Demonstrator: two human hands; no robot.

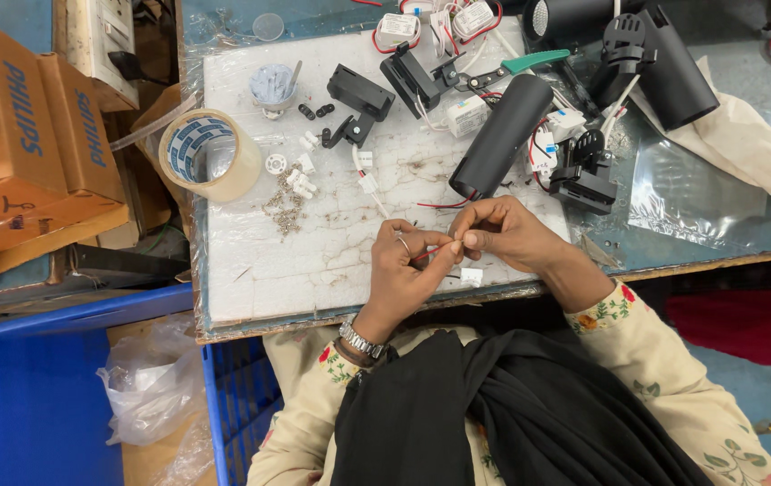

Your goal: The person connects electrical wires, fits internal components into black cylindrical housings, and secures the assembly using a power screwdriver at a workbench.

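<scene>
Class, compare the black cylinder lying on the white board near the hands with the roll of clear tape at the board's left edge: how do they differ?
The black cylinder is long, matt and dark; the tape roll is a short, wide, pale ring. The cylinder lies on its side at a slant, with red and white wires at its lower end; the tape roll lies flat, its hole facing up, with no wires. Both are round and rest on the white board.

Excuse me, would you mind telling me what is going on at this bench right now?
A person seated at a white board pinches a thin red wire between the left hand and right hand, fingertips meeting at its end. Just beyond lies a black tube-shaped lamp housing, with a tape roll, a pile of small screws and white connectors to the left.
</scene>
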